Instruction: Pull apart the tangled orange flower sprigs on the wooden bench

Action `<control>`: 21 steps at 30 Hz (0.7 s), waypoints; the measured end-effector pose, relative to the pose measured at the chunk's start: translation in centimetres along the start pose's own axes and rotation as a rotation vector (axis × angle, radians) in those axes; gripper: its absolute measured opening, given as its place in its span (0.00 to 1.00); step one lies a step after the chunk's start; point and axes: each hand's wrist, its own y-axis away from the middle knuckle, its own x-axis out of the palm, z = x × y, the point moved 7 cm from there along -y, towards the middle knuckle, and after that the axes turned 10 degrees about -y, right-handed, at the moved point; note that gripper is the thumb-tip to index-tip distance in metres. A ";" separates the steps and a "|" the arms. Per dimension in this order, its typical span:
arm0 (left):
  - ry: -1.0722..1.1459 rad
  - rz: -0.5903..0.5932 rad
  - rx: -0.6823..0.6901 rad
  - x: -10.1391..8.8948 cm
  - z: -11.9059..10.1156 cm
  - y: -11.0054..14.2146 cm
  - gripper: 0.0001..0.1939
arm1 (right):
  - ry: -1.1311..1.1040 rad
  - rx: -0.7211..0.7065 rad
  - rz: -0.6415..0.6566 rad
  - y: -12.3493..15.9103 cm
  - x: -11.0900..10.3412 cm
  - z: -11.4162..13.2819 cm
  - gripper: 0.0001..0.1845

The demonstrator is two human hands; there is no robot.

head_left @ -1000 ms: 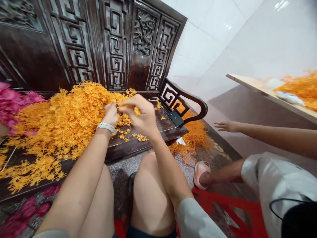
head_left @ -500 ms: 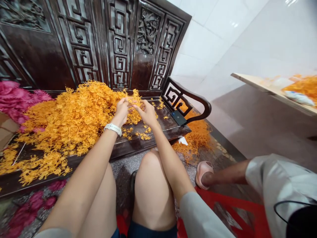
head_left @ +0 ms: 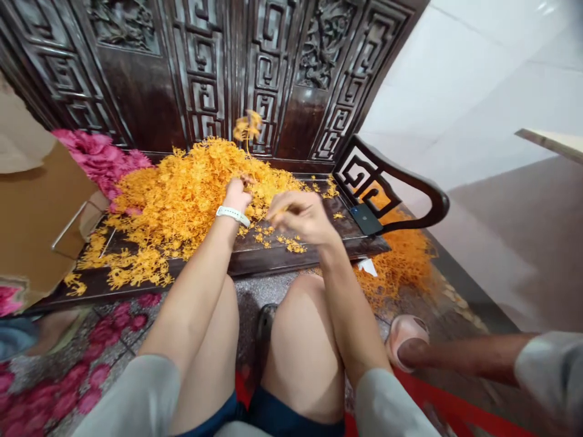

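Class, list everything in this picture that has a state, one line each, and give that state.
Left hand: fingers resting in the orange flowers.
Right hand: fingertips pinched together.
Orange flowers: loosely heaped on the bench.
Orange sprig: in mid-air.
Phone: lying flat, back up.

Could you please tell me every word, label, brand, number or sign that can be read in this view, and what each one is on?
No word, label, brand, number or sign can be read here.
Any mark on the back of the dark phone is too small and blurred to read.
The white wristband shows no legible text.
The brown cardboard shows no readable print.
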 end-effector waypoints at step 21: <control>0.024 0.170 0.054 6.1 0.4 6.6 0.10 | 0.312 0.070 -0.558 0.8 -8.6 -7.8 0.21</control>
